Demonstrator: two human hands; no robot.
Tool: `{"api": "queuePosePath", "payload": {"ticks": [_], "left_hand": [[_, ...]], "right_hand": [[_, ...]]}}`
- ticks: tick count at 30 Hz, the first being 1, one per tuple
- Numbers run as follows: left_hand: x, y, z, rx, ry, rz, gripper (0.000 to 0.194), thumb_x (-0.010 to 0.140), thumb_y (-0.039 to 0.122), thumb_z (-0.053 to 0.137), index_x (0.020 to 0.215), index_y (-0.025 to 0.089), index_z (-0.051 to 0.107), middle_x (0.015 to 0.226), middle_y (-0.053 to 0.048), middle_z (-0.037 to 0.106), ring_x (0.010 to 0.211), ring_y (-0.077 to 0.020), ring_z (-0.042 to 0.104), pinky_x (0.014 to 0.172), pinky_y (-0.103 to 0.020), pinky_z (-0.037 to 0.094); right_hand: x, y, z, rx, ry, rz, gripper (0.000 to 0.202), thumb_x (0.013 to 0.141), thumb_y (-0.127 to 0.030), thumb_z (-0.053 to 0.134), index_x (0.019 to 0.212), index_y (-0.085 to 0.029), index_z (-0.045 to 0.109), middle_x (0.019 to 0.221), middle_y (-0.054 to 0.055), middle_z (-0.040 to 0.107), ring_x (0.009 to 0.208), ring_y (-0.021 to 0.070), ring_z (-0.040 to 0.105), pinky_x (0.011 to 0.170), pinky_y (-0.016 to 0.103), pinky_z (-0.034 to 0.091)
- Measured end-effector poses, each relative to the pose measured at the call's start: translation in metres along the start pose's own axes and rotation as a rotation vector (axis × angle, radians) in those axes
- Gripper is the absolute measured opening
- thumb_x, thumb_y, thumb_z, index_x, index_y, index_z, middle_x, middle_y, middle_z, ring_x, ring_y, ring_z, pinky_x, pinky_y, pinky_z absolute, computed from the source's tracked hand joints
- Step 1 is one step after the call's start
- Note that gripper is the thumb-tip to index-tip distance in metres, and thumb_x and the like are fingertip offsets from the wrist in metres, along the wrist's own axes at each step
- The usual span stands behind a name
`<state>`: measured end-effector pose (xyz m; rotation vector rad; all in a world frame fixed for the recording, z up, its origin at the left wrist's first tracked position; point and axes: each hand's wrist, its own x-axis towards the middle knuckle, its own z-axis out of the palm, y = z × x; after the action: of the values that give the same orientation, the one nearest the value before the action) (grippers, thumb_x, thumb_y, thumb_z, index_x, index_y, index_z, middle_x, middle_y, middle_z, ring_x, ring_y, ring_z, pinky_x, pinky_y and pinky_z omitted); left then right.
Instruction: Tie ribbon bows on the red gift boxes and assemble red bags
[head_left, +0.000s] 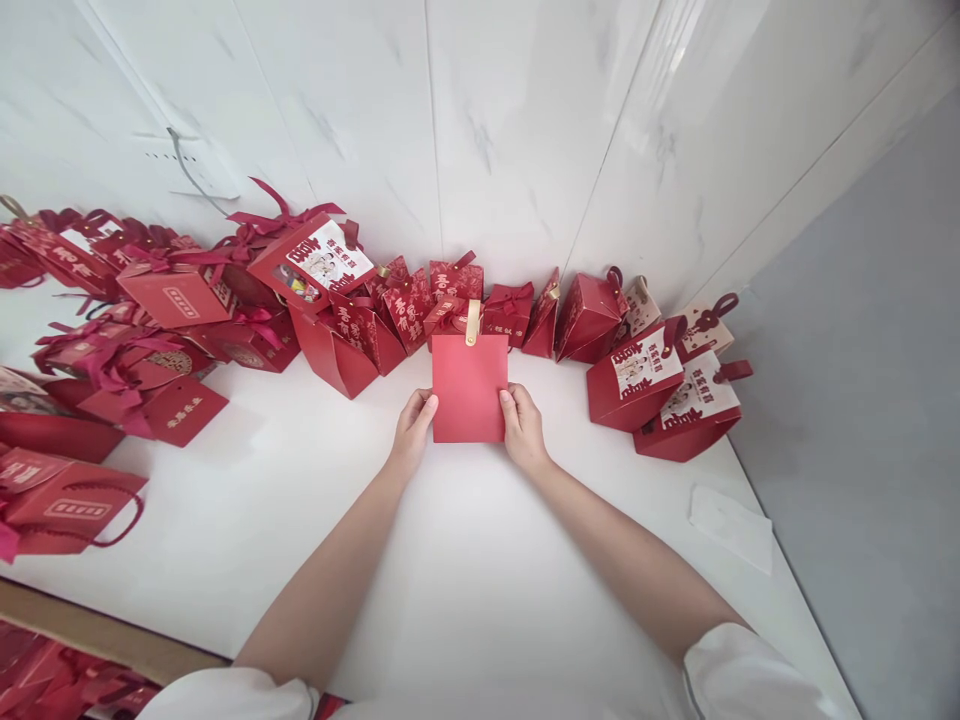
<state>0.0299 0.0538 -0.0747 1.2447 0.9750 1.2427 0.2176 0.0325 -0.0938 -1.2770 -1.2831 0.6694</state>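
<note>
Being held by its two side edges, a plain red box (pixel 470 390) is kept between the left hand (pixel 412 425) and the right hand (pixel 524 425), over the middle of the white table (pixel 300 530). The left edge is clamped by the left fingers and thumb, and the right edge by the right ones; both thumbs are laid on the near face, while the other fingertips are hidden behind it. The box is topped by a gold strap (pixel 472 322), fixed with a small stud. Beyond it, a row of red gift boxes (pixel 405 310) is lined up near the marbled wall (pixel 510 130). To the right, boxes with printed white labels (pixel 646 370) are grouped, and a thin white sheet (pixel 731 525) is seen nearer the table's edge. To the left, ribboned red boxes (pixel 169 370) are crowded together, some overlapped by others.
</note>
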Motion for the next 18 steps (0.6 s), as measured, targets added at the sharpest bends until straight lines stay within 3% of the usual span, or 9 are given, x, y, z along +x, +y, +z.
{"api": "queuePosePath", "payload": {"ticks": [4,9,10,12,15,18], "left_hand": [[-0.002,-0.001,0.002,0.050,0.018,0.027,0.033,0.089,0.053,0.058,0.089,0.020,0.059,0.094,-0.005,0.066,0.087,-0.0184,0.059,0.083,-0.030,0.046],[-0.011,0.004,0.007,0.394,0.278,0.253,0.037,0.092,0.048,0.054,0.121,0.027,0.062,0.124,-0.008,0.057,0.112,-0.0229,0.056,0.101,-0.035,0.042],[-0.012,0.005,0.006,0.471,0.258,0.303,0.039,0.094,0.048,0.050,0.124,0.027,0.062,0.128,-0.009,0.055,0.117,-0.0236,0.054,0.106,-0.036,0.039],[-0.013,0.009,0.002,0.566,0.096,0.368,0.047,0.094,0.050,0.047,0.134,0.028,0.058,0.139,-0.010,0.049,0.132,-0.0264,0.045,0.114,-0.039,0.031],[-0.010,0.011,-0.004,0.631,-0.162,0.374,0.080,0.082,0.059,0.062,0.151,0.028,0.036,0.158,-0.012,0.028,0.146,-0.0346,0.025,0.119,-0.048,0.020],[-0.008,0.010,-0.005,0.667,-0.218,0.296,0.109,0.066,0.058,0.078,0.155,0.029,0.024,0.162,-0.015,0.018,0.148,-0.0412,0.017,0.117,-0.057,0.016]], "right_hand": [[0.000,-0.001,-0.001,0.002,0.006,-0.004,0.033,0.098,-0.049,0.038,0.094,-0.021,0.055,0.098,0.006,0.063,0.090,0.0207,0.057,0.081,0.034,0.044],[-0.009,-0.011,-0.003,-0.008,-0.013,-0.144,0.034,0.099,-0.047,0.037,0.108,-0.023,0.060,0.114,0.009,0.063,0.106,0.0234,0.059,0.089,0.038,0.047],[-0.011,-0.012,-0.003,-0.018,-0.021,-0.188,0.033,0.099,-0.045,0.038,0.113,-0.023,0.060,0.118,0.010,0.062,0.109,0.0236,0.058,0.089,0.038,0.048],[-0.013,-0.014,-0.003,-0.044,-0.029,-0.236,0.034,0.098,-0.041,0.042,0.125,-0.025,0.057,0.124,0.010,0.061,0.111,0.0235,0.059,0.087,0.039,0.051],[-0.012,-0.013,-0.003,-0.090,-0.038,-0.262,0.038,0.098,-0.038,0.044,0.133,-0.026,0.054,0.130,0.010,0.059,0.116,0.0241,0.059,0.094,0.042,0.052],[-0.011,-0.010,-0.004,-0.144,-0.065,-0.346,0.042,0.095,-0.038,0.050,0.135,-0.028,0.052,0.137,0.009,0.057,0.127,0.0259,0.054,0.106,0.048,0.046]]}}
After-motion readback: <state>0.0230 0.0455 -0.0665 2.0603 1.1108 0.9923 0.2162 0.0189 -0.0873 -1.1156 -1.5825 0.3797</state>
